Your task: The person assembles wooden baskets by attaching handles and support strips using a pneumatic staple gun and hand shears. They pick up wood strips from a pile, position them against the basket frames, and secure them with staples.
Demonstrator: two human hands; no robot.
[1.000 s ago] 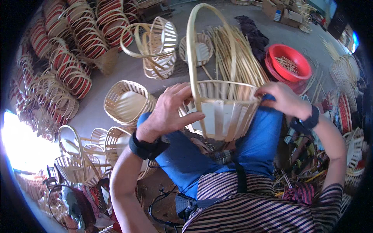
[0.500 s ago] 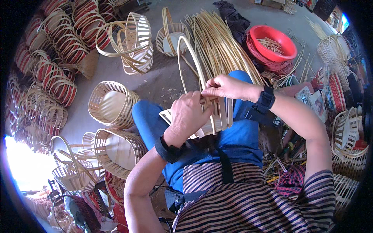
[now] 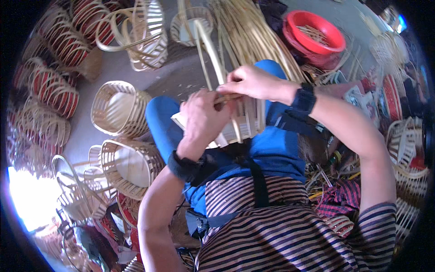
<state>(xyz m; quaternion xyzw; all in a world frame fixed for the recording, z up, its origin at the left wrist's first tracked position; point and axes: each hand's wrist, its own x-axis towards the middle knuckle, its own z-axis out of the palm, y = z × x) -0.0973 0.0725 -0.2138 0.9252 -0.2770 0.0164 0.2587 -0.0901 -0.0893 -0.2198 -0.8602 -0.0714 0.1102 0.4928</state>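
A pale bamboo basket (image 3: 247,122) with a tall arched handle (image 3: 208,43) lies on its side across my lap, over my blue trousers. My left hand (image 3: 201,119) grips the basket's rim from the near side. My right hand (image 3: 251,84) comes in from the right and pinches a thin bamboo strip at the rim, just above my left hand. Both wrists wear dark bands. The basket's base is mostly hidden behind my hands.
Several finished pale baskets (image 3: 118,108) lie on the floor at left, and stacks with red bands (image 3: 54,90) line the far left. A bundle of long bamboo strips (image 3: 253,31) and a red plastic basin (image 3: 315,31) sit ahead. More baskets (image 3: 405,145) crowd the right.
The basket has been tipped from upright onto its side in my lap. Both hands moved from its outer sides to meet at the rim, close together.
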